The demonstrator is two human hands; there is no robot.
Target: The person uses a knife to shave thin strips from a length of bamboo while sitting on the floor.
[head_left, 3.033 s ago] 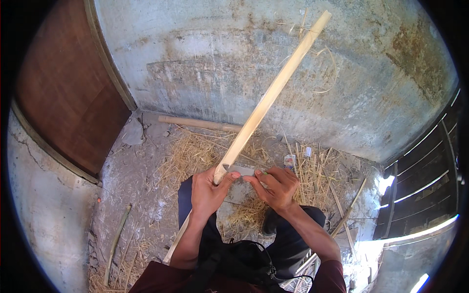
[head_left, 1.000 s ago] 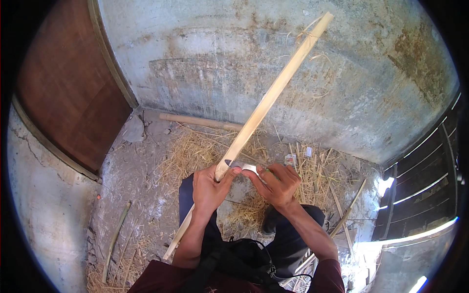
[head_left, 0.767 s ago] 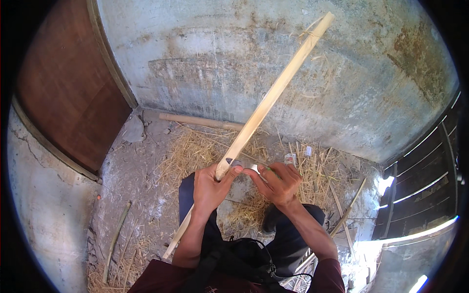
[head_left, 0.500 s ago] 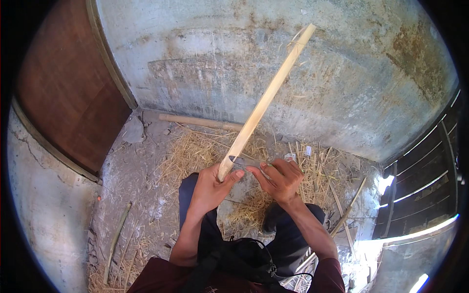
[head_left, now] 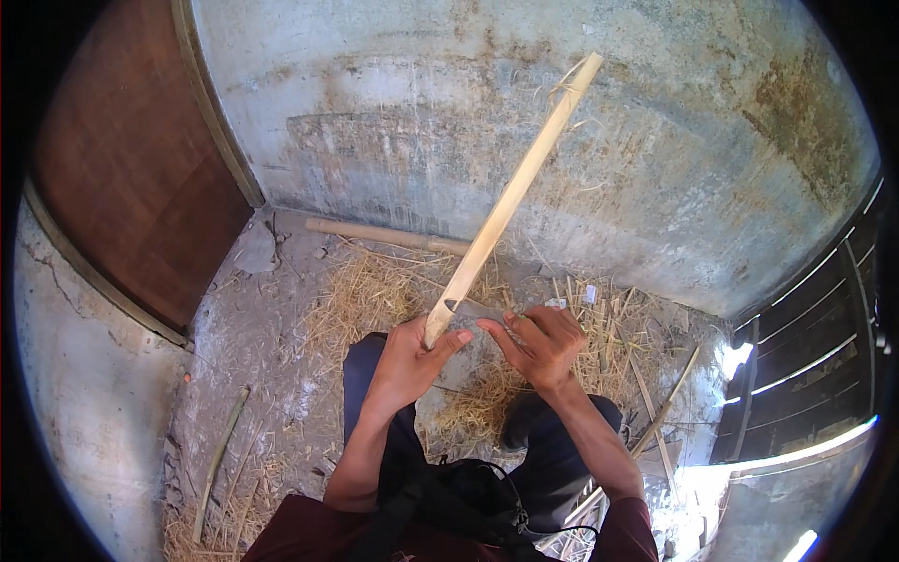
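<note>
My left hand (head_left: pixel 403 367) is closed around the lower end of a long, pale split-bamboo strip (head_left: pixel 513 195). The strip slants up and away to the right, with thin curled shavings (head_left: pixel 564 88) hanging by its far end. In my closed right hand (head_left: pixel 545 348) is a knife, its handle hidden by the fingers. The knife blade (head_left: pixel 481 310) reaches left to the strip, its dark tip touching the wood just above my left hand. My right thumb lies along the near side of the knife.
Straw-like shavings (head_left: pixel 370 292) cover the floor between my legs and the stained wall (head_left: pixel 412 122). A bamboo pole (head_left: pixel 384 233) lies along the wall's foot. A thin stick (head_left: pixel 223 464) lies at left, another (head_left: pixel 667 403) at right. A brown door (head_left: pixel 140 169) stands at far left.
The strip's far end has dipped slightly. The knife tip stays at nearly the same spot on the strip, and both hands keep their grip.
</note>
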